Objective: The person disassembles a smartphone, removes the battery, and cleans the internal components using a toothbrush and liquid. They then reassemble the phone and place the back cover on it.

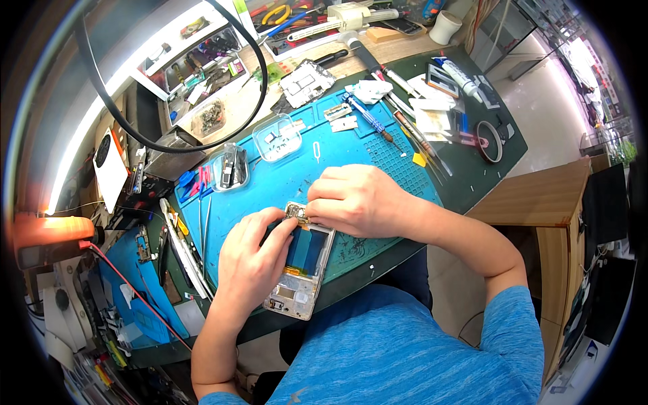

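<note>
An opened phone (291, 298) lies tilted near the front edge of the blue work mat (270, 182), its inner parts bare. Inside it shows a dark blue battery area (307, 251), with small boards and connectors at its top end. My left hand (251, 260) grips the phone along its left side, thumb and forefinger bent over the upper part. At the top right corner of the phone is my right hand (354, 201), its fingers pinched together. Whatever is between the right fingertips is hidden.
Two clear plastic boxes (277, 138) of small parts stand beyond the hands. A blue screwdriver (368, 116), tweezers (432, 158) and a roll of tape (489, 142) lie to the right. An orange lamp-like device (57, 239) with a red cable is at the left.
</note>
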A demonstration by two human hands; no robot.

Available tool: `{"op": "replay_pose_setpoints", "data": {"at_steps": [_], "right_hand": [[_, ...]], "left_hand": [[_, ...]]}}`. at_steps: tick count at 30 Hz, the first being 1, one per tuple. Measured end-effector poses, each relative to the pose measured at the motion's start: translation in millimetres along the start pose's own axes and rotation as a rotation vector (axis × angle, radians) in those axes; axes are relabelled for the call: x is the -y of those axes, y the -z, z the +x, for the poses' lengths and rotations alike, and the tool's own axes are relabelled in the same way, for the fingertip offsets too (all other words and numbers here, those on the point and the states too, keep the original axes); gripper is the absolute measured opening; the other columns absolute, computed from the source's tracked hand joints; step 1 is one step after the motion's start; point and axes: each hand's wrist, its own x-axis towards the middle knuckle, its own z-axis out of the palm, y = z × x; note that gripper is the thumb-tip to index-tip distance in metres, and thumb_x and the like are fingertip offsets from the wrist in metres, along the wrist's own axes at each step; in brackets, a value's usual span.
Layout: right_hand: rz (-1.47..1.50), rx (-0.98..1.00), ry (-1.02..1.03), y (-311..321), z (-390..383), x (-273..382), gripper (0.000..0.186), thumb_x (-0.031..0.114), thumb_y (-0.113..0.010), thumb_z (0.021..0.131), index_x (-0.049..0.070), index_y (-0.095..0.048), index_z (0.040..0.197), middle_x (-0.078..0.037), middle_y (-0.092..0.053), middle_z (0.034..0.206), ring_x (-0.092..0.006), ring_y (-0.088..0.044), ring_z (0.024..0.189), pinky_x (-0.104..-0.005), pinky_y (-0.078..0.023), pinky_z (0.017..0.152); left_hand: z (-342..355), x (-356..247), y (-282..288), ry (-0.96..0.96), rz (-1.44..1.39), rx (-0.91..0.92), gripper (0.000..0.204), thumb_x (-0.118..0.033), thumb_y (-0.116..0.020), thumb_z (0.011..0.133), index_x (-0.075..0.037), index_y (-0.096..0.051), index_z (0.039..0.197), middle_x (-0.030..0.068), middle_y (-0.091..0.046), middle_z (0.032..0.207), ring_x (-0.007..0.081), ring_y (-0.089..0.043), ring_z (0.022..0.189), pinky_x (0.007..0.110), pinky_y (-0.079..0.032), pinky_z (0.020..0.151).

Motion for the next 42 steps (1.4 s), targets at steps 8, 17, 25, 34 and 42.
{"op": "replay_pose_setpoints", "data": {"at_steps": [8,17,25,34,42], "right_hand": [[-0.165,0.035,-0.076,0,-10,16,0.019,0.016,-0.079,0.083,0.007,-0.072,0.098,-0.002,-0.067,0.092,-0.021,-0.067,0.082,-0.0344,-0.055,0.071],[-0.182,-0.038,-0.137,-5,-14,26,0.018,0.015,-0.078,0.084,0.008,-0.072,0.1,-0.002,-0.067,0.092,-0.02,-0.066,0.081,-0.0322,-0.053,0.07],[-0.114,-0.143,-0.134,-8,-7,28,0.011,0.017,-0.073,0.085,0.009,-0.066,0.09,-0.003,-0.061,0.09,-0.0217,-0.064,0.084,-0.0346,-0.053,0.07],[-0.12,-0.078,-0.155,-7,-10,27,0.015,0.018,-0.079,0.085,0.009,-0.069,0.092,-0.002,-0.067,0.096,-0.0215,-0.067,0.085,-0.0341,-0.055,0.072],[-0.066,-0.151,-0.188,-2,-17,25,0.016,0.016,-0.078,0.085,0.008,-0.069,0.094,-0.004,-0.068,0.096,-0.0244,-0.067,0.087,-0.0374,-0.055,0.075]], "left_hand": [[-1,1,5,-0.053,0.033,0.014,0.036,0.0,-0.074,0.079,-0.005,-0.073,0.115,0.0103,-0.066,0.114,0.0274,-0.069,0.094,0.038,-0.056,0.078],[-1,-3,4,-0.058,0.083,0.001,0.034,-0.002,-0.075,0.08,-0.004,-0.073,0.114,0.0085,-0.067,0.112,0.025,-0.07,0.095,0.036,-0.057,0.079],[0,-2,4,-0.06,0.097,-0.011,0.031,-0.008,-0.078,0.083,-0.005,-0.073,0.114,0.006,-0.069,0.112,0.0239,-0.07,0.095,0.035,-0.056,0.078],[8,-8,-13,0.084,0.007,-0.177,0.013,-0.01,-0.083,0.08,-0.004,-0.073,0.087,0.0079,-0.068,0.094,0.0261,-0.066,0.082,0.037,-0.053,0.069],[17,-8,-18,0.181,-0.105,-0.167,0.015,-0.006,-0.084,0.08,-0.003,-0.07,0.086,0.0084,-0.065,0.093,0.0268,-0.065,0.08,0.038,-0.054,0.07]]}}
